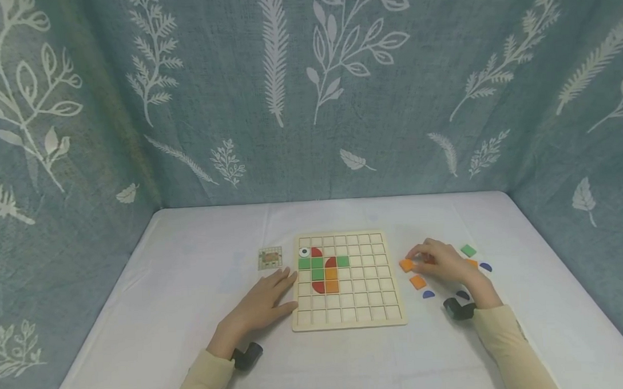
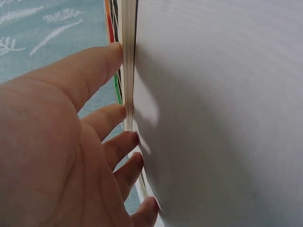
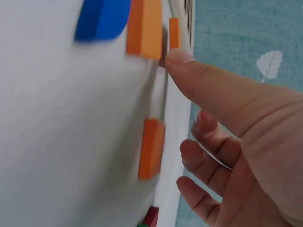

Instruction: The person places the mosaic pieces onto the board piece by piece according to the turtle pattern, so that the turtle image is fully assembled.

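Note:
A wooden grid board (image 1: 367,300) lies on the table with square and quarter-round tiles in some cells: green tiles (image 1: 318,274), red pieces (image 1: 319,287), orange squares (image 1: 332,286) and a round eye piece (image 1: 304,252). My left hand (image 1: 263,299) rests at the board's left edge, fingers spread and fairly straight; in the left wrist view its fingertips (image 2: 113,51) are against the rim. To the right of the board, my right hand (image 1: 440,262) pinches an orange square tile (image 1: 406,265) between thumb and fingers. The right wrist view shows the thumb at that tile (image 3: 174,33).
Near my right hand lie another orange square (image 1: 418,282), several blue half-round pieces (image 1: 428,294) and a green square (image 1: 468,250). A small picture card (image 1: 269,258) with a gridded animal lies left of the board. A leaf-patterned curtain (image 1: 310,160) hangs behind the table.

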